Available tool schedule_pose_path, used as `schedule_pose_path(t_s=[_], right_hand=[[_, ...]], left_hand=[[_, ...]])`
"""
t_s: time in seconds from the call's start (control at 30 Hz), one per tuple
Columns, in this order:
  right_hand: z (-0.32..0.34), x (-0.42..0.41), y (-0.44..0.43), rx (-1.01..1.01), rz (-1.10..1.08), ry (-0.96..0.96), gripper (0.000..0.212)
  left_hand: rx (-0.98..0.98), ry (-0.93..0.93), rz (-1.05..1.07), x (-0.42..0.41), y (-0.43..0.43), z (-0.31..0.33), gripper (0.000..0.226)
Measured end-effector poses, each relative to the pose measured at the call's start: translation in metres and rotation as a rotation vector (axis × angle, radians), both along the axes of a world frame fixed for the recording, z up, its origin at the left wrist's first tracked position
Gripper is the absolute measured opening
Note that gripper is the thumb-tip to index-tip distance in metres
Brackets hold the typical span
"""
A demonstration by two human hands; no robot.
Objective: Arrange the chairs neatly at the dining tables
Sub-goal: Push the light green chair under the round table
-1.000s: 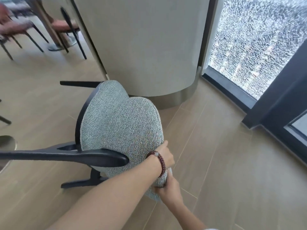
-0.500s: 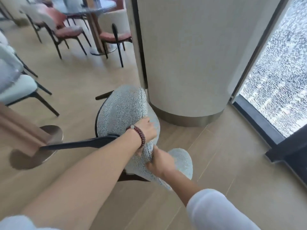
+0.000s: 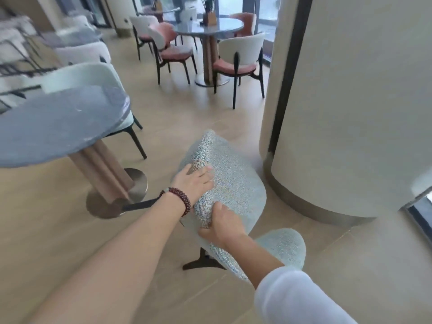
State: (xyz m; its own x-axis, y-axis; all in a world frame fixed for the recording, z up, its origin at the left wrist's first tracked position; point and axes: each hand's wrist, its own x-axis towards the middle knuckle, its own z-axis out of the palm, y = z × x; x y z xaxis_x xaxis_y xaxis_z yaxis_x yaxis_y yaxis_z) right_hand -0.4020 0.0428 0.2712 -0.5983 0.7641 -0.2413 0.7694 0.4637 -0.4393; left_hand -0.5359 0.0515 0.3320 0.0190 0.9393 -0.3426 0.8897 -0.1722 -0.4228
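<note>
A pale blue-grey fabric chair (image 3: 236, 183) with dark legs stands in front of me on the wood floor, its curved backrest towards me. My left hand (image 3: 194, 181), with a bead bracelet at the wrist, grips the top of the backrest. My right hand (image 3: 219, 224) holds the backrest's lower near edge. One dark leg (image 3: 201, 263) shows below the seat. A round grey dining table (image 3: 58, 127) on a ribbed pedestal with a metal foot is just to the left.
A big rounded cream pillar (image 3: 350, 113) with a metal base rises close on the right. A white chair (image 3: 88, 76) sits behind the near table. Farther back, another round table (image 3: 210, 26) has pink-seated chairs (image 3: 238, 59) around it. Window frames run along the right.
The chair has come up from lying on its side and turned towards the table. My view has swung up into the room. Both hands have stayed on the backrest.
</note>
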Motion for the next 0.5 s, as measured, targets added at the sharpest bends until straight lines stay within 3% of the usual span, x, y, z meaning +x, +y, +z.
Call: schedule_pose_path(t_s=[0.17,0.33,0.43,0.5], right_hand=[[-0.035,0.013,-0.019,-0.087,0.103,-0.087,0.104],[-0.081,0.017,-0.025,-0.006,0.161,-0.129,0.104],[-0.094,-0.019,-0.013,0.079,0.131,-0.027,0.117],[-0.092,-0.037,-0.011,0.077,0.146,-0.105,0.117]], left_hand=[[-0.001,0.019,0.157,-0.046,0.004,0.014,0.059],[-0.032,0.223,0.110,-0.086,-0.003,0.010,0.070],[0.006,0.152,0.229,-0.116,-0.005,0.004,0.068],[0.019,0.094,0.318,-0.133,-0.007,0.002,0.070]])
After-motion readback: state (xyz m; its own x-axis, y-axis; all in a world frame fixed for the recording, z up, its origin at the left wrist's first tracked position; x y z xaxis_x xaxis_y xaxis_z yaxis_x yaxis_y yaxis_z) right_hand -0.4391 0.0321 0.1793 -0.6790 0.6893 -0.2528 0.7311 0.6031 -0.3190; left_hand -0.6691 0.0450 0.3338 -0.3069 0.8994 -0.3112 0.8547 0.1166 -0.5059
